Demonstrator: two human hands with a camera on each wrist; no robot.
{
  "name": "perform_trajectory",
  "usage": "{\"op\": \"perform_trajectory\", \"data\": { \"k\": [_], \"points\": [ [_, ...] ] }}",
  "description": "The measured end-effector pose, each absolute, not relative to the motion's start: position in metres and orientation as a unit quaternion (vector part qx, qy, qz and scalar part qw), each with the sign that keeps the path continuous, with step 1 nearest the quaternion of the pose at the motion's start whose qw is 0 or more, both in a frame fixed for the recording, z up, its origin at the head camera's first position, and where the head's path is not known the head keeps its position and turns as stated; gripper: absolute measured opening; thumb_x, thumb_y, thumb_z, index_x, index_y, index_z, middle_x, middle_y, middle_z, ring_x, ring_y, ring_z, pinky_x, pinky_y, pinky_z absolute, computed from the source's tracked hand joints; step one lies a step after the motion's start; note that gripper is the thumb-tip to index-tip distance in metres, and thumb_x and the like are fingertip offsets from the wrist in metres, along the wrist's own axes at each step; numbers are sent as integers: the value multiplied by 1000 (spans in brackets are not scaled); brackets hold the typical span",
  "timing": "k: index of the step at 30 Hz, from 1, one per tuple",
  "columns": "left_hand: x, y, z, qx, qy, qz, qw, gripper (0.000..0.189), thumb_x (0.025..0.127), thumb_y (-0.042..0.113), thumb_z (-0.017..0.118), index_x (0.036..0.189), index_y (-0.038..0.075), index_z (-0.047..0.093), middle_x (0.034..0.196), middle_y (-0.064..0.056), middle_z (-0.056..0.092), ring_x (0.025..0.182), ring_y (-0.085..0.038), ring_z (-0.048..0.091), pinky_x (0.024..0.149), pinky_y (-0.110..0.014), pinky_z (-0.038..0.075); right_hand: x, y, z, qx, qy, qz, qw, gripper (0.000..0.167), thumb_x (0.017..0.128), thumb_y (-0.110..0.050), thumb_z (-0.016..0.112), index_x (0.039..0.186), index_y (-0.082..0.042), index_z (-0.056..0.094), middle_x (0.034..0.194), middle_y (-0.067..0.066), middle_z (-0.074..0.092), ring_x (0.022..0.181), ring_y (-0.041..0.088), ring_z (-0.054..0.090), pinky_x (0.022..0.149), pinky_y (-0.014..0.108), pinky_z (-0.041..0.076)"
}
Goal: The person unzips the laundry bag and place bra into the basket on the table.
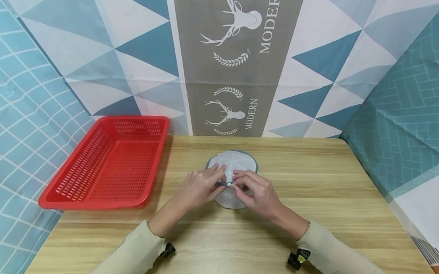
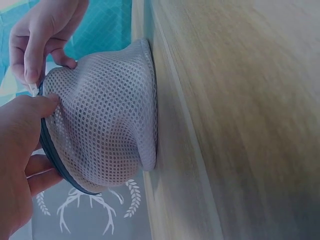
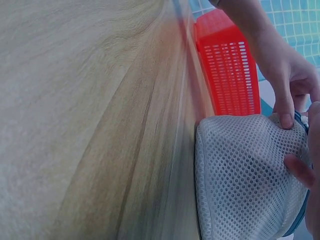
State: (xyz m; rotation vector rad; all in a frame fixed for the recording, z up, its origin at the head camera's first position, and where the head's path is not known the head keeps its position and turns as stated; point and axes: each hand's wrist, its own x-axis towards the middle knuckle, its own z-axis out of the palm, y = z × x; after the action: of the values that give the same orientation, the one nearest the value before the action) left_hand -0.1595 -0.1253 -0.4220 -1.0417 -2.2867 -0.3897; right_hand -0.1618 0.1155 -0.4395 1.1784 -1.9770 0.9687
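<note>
A round white mesh laundry bag (image 1: pixel 232 200) with dark blue-grey edging stands on the wooden table between both hands. My left hand (image 1: pixel 200 186) pinches the zipped rim from the left, its thumb on the near side in the left wrist view. At the same rim, my right hand (image 1: pixel 258 195) pinches a small white zipper pull (image 1: pixel 230 184) between thumb and finger. The fingertips of both hands almost meet there. In the left wrist view, the mesh wall (image 2: pixel 105 115) bulges and creases, with its base on the table. What lies inside the bag cannot be made out.
A red plastic basket (image 1: pixel 154 179) with slotted walls stands at the table's left side. The wooden tabletop (image 1: pixel 323 189) stretches right and toward me. Patterned sheets (image 1: pixel 142 49) hang behind the table and along both sides.
</note>
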Motion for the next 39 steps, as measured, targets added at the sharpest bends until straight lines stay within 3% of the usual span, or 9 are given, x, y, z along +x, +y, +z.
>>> {"op": "perform_trajectory", "data": {
  "k": [4,7,12,15,20,29,39],
  "points": [
    [-159,-126,-422,-392,-862,-134,292,40,86,21,99,114,8,73,117,-16,88,111,-38,86,45,-28,47,-162,115,-440,447,-751,371,316,6,100,-2,78,95,-5,77,103,10,83,107,35,86,68,20,63],
    [-159,-127,-422,-392,-863,-126,293,51,86,21,99,127,3,73,113,-15,88,111,-38,87,45,-28,47,-162,115,-441,447,-750,372,316,5,100,-3,78,95,-5,77,104,11,84,107,34,86,68,20,63],
    [-159,-128,-424,-402,-858,-129,292,32,86,15,97,101,9,70,128,-18,85,114,-38,86,44,-26,44,-162,116,-440,448,-749,373,315,5,100,-4,78,95,-4,77,104,11,84,106,34,86,71,19,64],
    [-160,-129,-425,-407,-855,-136,292,33,84,10,95,88,12,63,132,-19,83,115,-39,85,44,-28,46,-162,117,-440,448,-748,375,315,5,100,-2,78,95,-4,77,104,12,83,106,34,86,73,19,64],
    [-160,-129,-425,-406,-854,-145,291,31,82,8,95,89,12,65,132,-20,83,116,-39,85,46,-29,49,-161,118,-439,446,-749,378,312,5,97,1,79,95,-4,77,104,12,83,105,34,86,74,17,64],
    [-160,-125,-421,-393,-857,-150,299,36,83,23,101,105,14,73,126,-18,86,109,-36,87,46,-20,37,-161,117,-439,445,-750,375,313,5,97,0,78,95,-3,76,104,12,83,102,32,86,73,16,64],
    [-157,-126,-420,-397,-860,-139,289,33,87,20,98,97,15,68,129,-18,85,113,-38,86,45,-23,39,-161,117,-439,446,-749,376,315,5,99,-2,77,95,-4,77,105,12,84,104,32,86,73,15,63]
  ]
}}
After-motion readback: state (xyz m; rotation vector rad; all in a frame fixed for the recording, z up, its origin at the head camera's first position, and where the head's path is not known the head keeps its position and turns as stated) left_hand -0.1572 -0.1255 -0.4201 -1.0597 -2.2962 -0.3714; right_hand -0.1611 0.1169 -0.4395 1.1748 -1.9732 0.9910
